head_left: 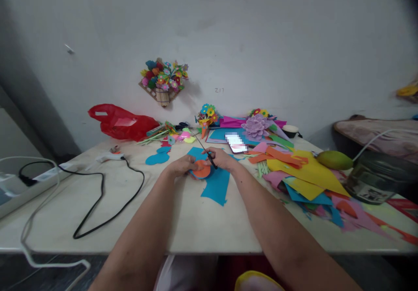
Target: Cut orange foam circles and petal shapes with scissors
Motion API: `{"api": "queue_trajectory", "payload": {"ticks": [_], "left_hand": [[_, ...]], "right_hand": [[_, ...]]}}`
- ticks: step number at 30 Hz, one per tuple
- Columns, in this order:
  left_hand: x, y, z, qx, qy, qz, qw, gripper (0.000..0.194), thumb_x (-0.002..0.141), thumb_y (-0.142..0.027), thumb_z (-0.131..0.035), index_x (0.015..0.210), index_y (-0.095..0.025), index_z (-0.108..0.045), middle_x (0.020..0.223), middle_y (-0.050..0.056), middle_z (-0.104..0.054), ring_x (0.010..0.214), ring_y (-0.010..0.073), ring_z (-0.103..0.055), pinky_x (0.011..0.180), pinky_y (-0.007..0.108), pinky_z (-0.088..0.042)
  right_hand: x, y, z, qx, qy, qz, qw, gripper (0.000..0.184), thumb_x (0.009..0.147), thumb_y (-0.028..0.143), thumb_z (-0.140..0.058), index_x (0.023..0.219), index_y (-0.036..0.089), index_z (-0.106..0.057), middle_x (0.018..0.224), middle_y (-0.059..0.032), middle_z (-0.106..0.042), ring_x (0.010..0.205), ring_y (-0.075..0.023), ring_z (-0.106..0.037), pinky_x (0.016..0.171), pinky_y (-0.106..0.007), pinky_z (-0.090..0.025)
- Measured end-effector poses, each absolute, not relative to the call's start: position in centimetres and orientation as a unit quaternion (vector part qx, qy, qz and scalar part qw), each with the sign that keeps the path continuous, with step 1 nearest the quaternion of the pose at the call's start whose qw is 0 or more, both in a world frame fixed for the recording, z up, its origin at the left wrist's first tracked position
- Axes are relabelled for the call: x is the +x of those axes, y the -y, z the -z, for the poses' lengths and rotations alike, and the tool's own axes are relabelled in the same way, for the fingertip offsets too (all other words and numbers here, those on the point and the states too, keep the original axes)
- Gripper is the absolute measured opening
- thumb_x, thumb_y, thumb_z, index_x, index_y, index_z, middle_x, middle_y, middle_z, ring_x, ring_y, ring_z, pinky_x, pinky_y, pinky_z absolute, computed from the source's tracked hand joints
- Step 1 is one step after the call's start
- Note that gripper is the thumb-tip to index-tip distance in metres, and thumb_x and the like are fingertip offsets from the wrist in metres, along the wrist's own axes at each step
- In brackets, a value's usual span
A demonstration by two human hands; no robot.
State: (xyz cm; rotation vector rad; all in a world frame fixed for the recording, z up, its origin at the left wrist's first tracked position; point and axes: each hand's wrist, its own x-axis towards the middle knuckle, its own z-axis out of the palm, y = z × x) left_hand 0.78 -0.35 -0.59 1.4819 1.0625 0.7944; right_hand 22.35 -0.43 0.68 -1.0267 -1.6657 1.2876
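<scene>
Head view: pale wall [277,51] at back, w/ a basket of multicolored flowers [163,80] hung on it; below, a white table [199,232] w/ craft bits.

L hand [184,164]: grip narrow, thumb + fingers closed on an orange disc [202,171], approx. mid-table. Blue shows at disc's lower L edge. R hand [222,157]: fingers bent tight round a slim black tool [211,158], its thin shaft running up-L, dark lower end just R of disc; too small to tell what kind. Both hands close tog., disc btwn them, nearer L palm.

Blue sheet [217,188] lies under/around the hands, one part beyond, one part toward table's front edge. Two blue cutouts [157,158] on table, just L of L hand.

Beyond R hand: phone [237,144], screen lit, & a lilac flower [256,126]. To R: heap of colored scraps [303,178], yellow/orange/pink/blue, w/ a green fruit [335,160] & dark jar [372,182] beside it. To L: red bag [122,123] at back, black cord [102,186] looped on table, white power strip [52,175] near far L edge, all well apart from hands
</scene>
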Motion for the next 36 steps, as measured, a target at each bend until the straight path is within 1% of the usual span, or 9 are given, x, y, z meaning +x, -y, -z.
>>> {"api": "queue_trajectory", "payload": {"ticks": [3, 5, 8, 10, 13, 17, 25, 31, 36], "left_hand": [[0.8, 0.4, 0.3, 0.651, -0.449, -0.317, 0.524, 0.056, 0.048, -0.037, -0.105, 0.051, -0.022, -0.051, 0.05, -0.006, -0.048, 0.047, 0.0089, -0.04, 0.045, 0.024, -0.03], [1.0, 0.5, 0.0, 0.65, -0.444, -0.336, 0.518, 0.051, 0.05, -0.037, -0.104, 0.052, -0.02, -0.056, 0.051, -0.005, -0.049, 0.049, 0.0083, -0.038, 0.047, 0.024, -0.029], [1.2, 0.7, -0.2, 0.622, -0.441, -0.364, 0.535, 0.04, 0.05, -0.034, -0.105, 0.062, -0.016, -0.071, 0.057, -0.001, -0.062, 0.052, 0.0105, -0.048, 0.051, 0.024, -0.037], [1.5, 0.8, -0.3, 0.592, -0.44, -0.388, 0.553, 0.04, 0.045, -0.03, -0.107, 0.066, -0.015, -0.076, 0.063, 0.003, -0.07, 0.056, 0.0132, -0.056, 0.054, 0.025, -0.044], [1.7, 0.7, -0.2, 0.552, -0.427, -0.429, 0.573, 0.041, 0.041, -0.026, -0.108, 0.066, -0.015, -0.077, 0.066, 0.005, -0.074, 0.06, 0.0164, -0.063, 0.058, 0.027, -0.052], [1.7, 0.3, 0.1, 0.511, -0.41, -0.472, 0.59, 0.037, 0.048, -0.024, -0.107, 0.071, -0.014, -0.079, 0.072, 0.007, -0.077, 0.066, 0.0201, -0.07, 0.066, 0.031, -0.06], [2.0, -0.1, 0.5, 0.519, -0.412, -0.481, 0.574, 0.042, 0.059, -0.032, -0.105, 0.086, -0.013, -0.081, 0.084, 0.012, -0.082, 0.077, 0.0262, -0.078, 0.067, 0.033, -0.062], [3.4, -0.2, 0.4, 0.51, -0.409, -0.51, 0.559, 0.042, 0.061, -0.034, -0.106, 0.085, -0.015, -0.077, 0.082, 0.009, -0.08, 0.08, 0.0278, -0.079, 0.071, 0.034, -0.064], [3.6, -0.3, 0.2, 0.512, -0.427, -0.519, 0.535, 0.038, 0.063, -0.034, -0.105, 0.082, -0.016, -0.078, 0.079, 0.009, -0.08, 0.084, 0.0307, -0.081, 0.076, 0.038, -0.067]], "right_hand": [[22.3, 0.2, -0.6, -0.396, 0.653, -0.504, 0.403, 0.041, 0.059, 0.011, -0.087, 0.097, 0.019, -0.073, 0.066, 0.0069, -0.063, 0.069, -0.0152, -0.061, 0.067, -0.025, -0.047], [22.1, -0.1, -0.5, -0.394, 0.65, -0.496, 0.42, 0.04, 0.059, 0.013, -0.088, 0.095, 0.02, -0.072, 0.065, 0.0069, -0.063, 0.067, -0.0151, -0.06, 0.065, -0.025, -0.047], [21.8, -0.3, -0.5, -0.405, 0.639, -0.476, 0.449, 0.04, 0.059, 0.019, -0.091, 0.095, 0.021, -0.073, 0.064, 0.0072, -0.062, 0.066, -0.0158, -0.059, 0.064, -0.026, -0.047], [21.5, -0.2, -0.5, -0.413, 0.624, -0.464, 0.473, 0.043, 0.06, 0.022, -0.091, 0.099, 0.021, -0.075, 0.066, 0.0072, -0.062, 0.068, -0.0163, -0.059, 0.066, -0.027, -0.047], [21.0, 0.0, -0.7, -0.419, 0.599, -0.459, 0.504, 0.047, 0.062, 0.026, -0.091, 0.106, 0.022, -0.075, 0.068, 0.0069, -0.061, 0.071, -0.0176, -0.061, 0.069, -0.028, -0.048], [20.3, 0.1, -0.6, -0.416, 0.572, -0.466, 0.531, 0.048, 0.064, 0.031, -0.088, 0.108, 0.024, -0.072, 0.069, 0.0063, -0.06, 0.073, -0.0197, -0.063, 0.07, -0.03, -0.049], [19.6, 0.4, -0.6, -0.443, 0.529, -0.45, 0.567, 0.047, 0.071, 0.034, -0.084, 0.114, 0.025, -0.067, 0.077, 0.0032, -0.066, 0.078, -0.0206, -0.066, 0.07, -0.029, -0.052], [19.6, 0.4, -0.5, -0.461, 0.502, -0.43, 0.591, 0.046, 0.072, 0.034, -0.082, 0.114, 0.025, -0.067, 0.081, 0.002, -0.067, 0.079, -0.0215, -0.067, 0.069, -0.029, -0.054], [19.8, 0.1, -0.4, -0.468, 0.508, -0.427, 0.583, 0.045, 0.075, 0.037, -0.084, 0.114, 0.026, -0.066, 0.08, 0.0013, -0.068, 0.08, -0.0228, -0.068, 0.068, -0.03, -0.054]]}}
